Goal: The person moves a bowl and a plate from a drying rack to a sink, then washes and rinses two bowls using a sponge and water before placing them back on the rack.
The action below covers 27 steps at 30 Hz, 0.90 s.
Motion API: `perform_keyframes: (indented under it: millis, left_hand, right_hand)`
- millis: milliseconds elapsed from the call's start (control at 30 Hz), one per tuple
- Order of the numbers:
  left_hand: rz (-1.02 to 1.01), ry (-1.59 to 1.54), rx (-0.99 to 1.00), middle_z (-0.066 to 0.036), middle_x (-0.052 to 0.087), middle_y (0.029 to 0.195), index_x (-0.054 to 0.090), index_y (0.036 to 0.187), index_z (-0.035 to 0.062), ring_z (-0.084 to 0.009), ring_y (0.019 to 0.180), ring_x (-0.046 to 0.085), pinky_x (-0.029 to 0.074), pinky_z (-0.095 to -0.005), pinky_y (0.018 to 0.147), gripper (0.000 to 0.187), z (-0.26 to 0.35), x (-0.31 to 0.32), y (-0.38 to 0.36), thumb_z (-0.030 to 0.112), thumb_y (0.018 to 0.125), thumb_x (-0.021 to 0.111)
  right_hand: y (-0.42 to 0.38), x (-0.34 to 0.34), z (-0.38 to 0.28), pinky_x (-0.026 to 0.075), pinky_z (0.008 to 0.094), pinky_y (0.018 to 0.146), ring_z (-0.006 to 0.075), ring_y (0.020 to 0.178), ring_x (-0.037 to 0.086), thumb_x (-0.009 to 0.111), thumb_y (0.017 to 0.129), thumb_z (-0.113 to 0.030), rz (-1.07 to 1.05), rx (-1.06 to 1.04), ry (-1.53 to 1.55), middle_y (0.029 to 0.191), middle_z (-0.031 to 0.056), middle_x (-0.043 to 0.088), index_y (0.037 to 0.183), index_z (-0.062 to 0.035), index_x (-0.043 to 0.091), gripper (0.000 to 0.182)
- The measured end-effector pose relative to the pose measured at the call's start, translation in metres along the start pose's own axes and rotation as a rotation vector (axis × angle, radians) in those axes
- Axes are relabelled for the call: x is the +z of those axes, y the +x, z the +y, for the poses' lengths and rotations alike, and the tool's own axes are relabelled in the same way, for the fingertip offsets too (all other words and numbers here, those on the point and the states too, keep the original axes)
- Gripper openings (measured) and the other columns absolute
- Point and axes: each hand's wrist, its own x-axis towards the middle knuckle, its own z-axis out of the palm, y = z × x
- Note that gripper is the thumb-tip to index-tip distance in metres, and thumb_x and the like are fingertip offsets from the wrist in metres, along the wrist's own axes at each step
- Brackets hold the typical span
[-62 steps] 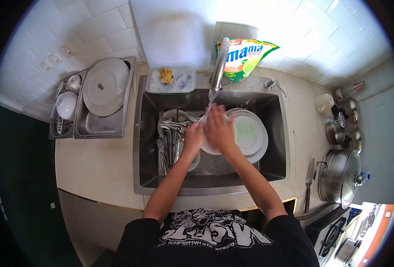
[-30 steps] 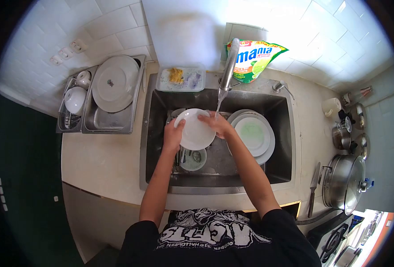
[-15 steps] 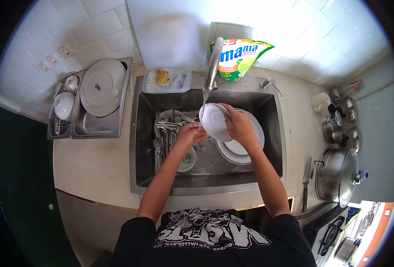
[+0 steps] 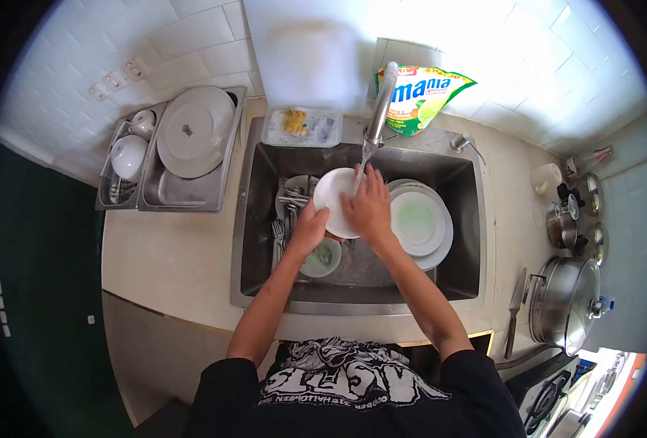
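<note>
At the middle of the frame, a small, round, white dish [image 4: 331, 191] is held above the floor of a rectangular stainless-steel sink [image 4: 323, 308]. The left hand [image 4: 311, 225] grips it at the lower left, thumb over the rim and fingers mostly hidden beneath. The right hand [image 4: 371, 204] is open, laid against the right part of the dish's face, fingers pointing up the frame. A clear stream of water [image 4: 364, 156] runs from a brushed-metal faucet [image 4: 382, 106] onto the right hand's fingers and the dish.

In the sink, right of the right hand, lies a stack of round white plates [image 4: 444, 237], the top plate tinted green at its centre. Below the left hand sits a small, round, pale-green bowl [image 4: 327, 266]; to the left of that hand is a heap of metal cutlery [image 4: 280, 237].

Along the sink's upper edge, a yellow sponge [image 4: 294, 121] rests in a shallow, clear plastic tray [image 4: 326, 139], with a green, white and yellow detergent pouch [image 4: 431, 98] behind the faucet. At upper left, 2 rectangular metal pans [image 4: 192, 207] hold white crockery.
</note>
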Motion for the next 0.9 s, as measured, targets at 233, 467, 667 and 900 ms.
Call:
perform_keyframes:
  millis: [233,467,667,900]
  left_hand:
    - [0.235,0.064,0.068,-0.011,0.06,0.103,0.051,0.119,0.0002,-0.0192,0.083,0.064,0.057,-0.0314,0.054,0.034,-0.006,-0.019,0.009,0.01,0.089,0.04]
    - [-0.078,-0.102,-0.173,-0.014,0.059,0.106,0.04,0.129,0.0023,-0.0275,0.087,0.065,0.058,-0.0382,0.055,0.044,-0.011,-0.035,0.009,0.016,0.088,0.036]
    - [0.18,0.125,-0.204,-0.014,0.061,0.108,0.045,0.126,-0.001,-0.025,0.098,0.062,0.051,-0.0469,0.083,0.05,-0.001,-0.017,0.023,0.039,0.097,0.039]
    - [-0.192,-0.273,-0.08,-0.009,0.063,0.107,0.057,0.112,0.0002,-0.0174,0.095,0.062,0.05,-0.0322,0.085,0.034,-0.001,-0.026,0.039,0.029,0.097,0.049]
  right_hand:
    - [-0.018,0.003,-0.014,0.032,0.0474,0.106,0.032,0.126,0.045,0.049,0.09,-0.024,-0.24,-0.485,0.306,0.137,0.017,0.045,0.132,-0.0005,0.044,0.048]
    - [-0.012,-0.044,0.041,0.042,0.0411,0.097,0.0251,0.104,0.058,0.064,0.081,-0.013,-0.296,-0.612,0.462,0.11,0.0065,0.063,0.111,-0.0097,0.061,0.03]
    - [-0.005,-0.042,0.046,0.044,0.0308,0.079,0.018,0.085,0.059,0.062,0.089,-0.027,-0.481,0.097,1.05,0.091,0.0049,0.065,0.104,-0.0015,0.06,0.029]
    - [0.019,0.009,0.063,0.046,0.0282,0.084,0.0145,0.095,0.058,0.059,0.092,-0.029,-0.395,0.444,1.381,0.102,0.006,0.062,0.115,-0.0012,0.057,0.036]
